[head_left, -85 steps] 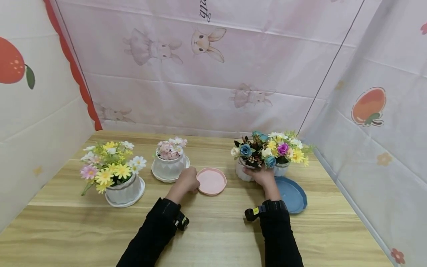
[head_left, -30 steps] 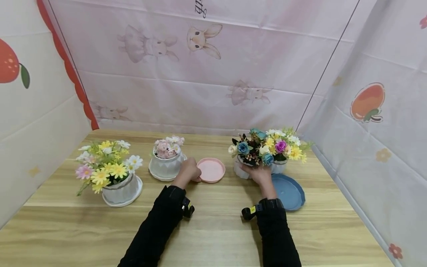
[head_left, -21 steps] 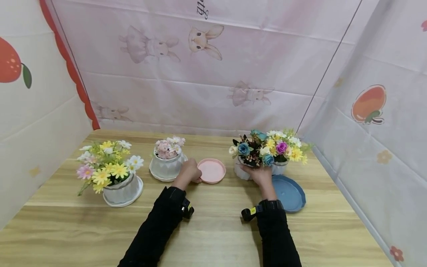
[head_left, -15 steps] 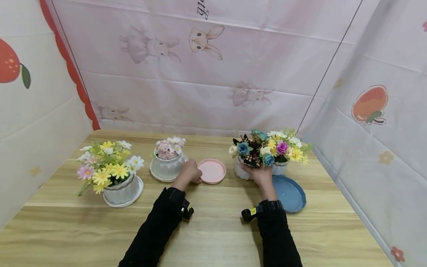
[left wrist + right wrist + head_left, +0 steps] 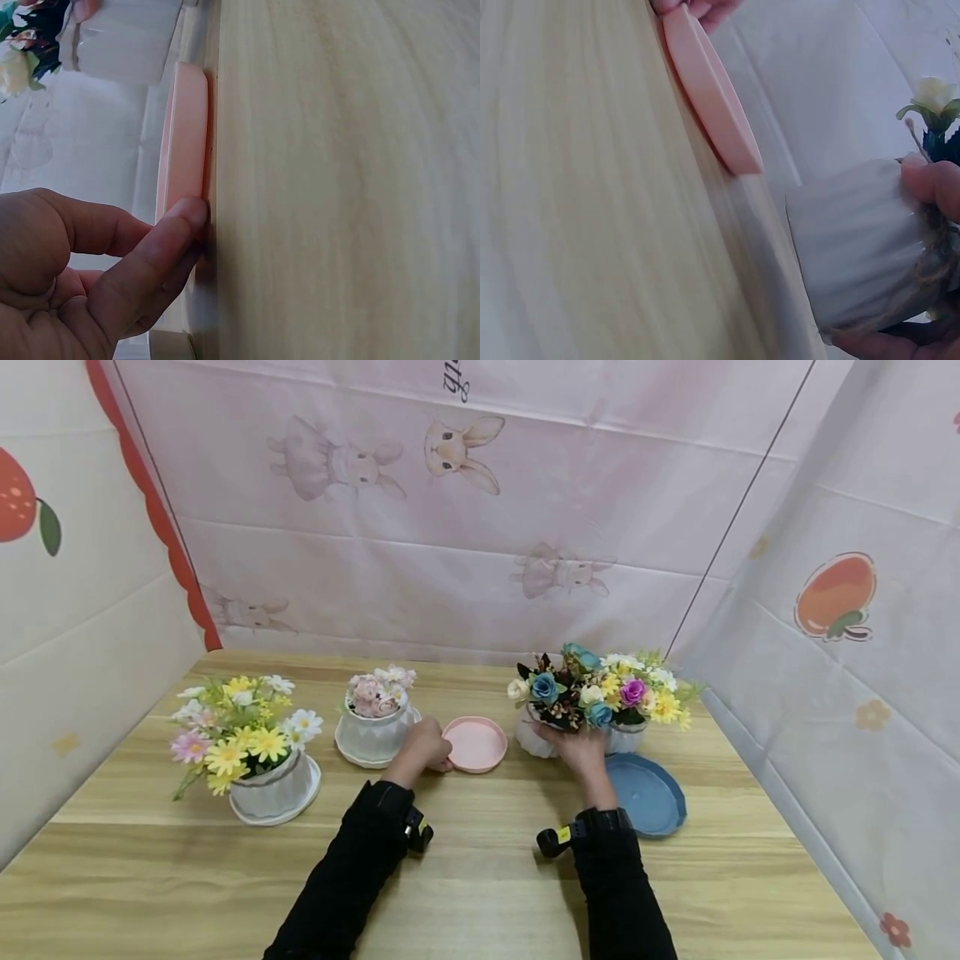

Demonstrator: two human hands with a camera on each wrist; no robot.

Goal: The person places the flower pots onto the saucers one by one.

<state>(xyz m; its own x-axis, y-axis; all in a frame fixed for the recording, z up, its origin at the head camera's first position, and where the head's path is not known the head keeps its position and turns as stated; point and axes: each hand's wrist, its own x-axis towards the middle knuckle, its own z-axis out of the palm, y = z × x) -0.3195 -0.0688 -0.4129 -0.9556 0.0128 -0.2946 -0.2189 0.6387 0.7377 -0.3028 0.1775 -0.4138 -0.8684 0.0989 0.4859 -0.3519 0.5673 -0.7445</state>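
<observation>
My left hand (image 5: pixel 422 747) pinches the near left rim of a small pink plant saucer (image 5: pixel 476 743), which is flat on the table. In the left wrist view, thumb and fingers hold the edge of the saucer (image 5: pixel 184 142). With my right hand (image 5: pixel 579 750) I grip a white flowerpot (image 5: pixel 531 737) of blue and cream roses (image 5: pixel 544 687), to the right of the saucer. Fingers and thumb lie around the upper part of the pot (image 5: pixel 855 247), where twine is tied. Whether its base touches the table I cannot tell.
A white pot of yellow and purple flowers (image 5: pixel 645 693) stands just behind my right hand. Nearer me lies a blue saucer (image 5: pixel 647 797). On the left, a pot of pink flowers (image 5: pixel 372 735) and a pot of daisies (image 5: pixel 264 793) stand on white saucers. Fabric walls enclose the wooden table (image 5: pixel 480 877).
Compared with the oldest frame, the pink saucer is a little farther from me, with my left hand on it. Within the last half second, my right hand and the rose pot shift slightly left.
</observation>
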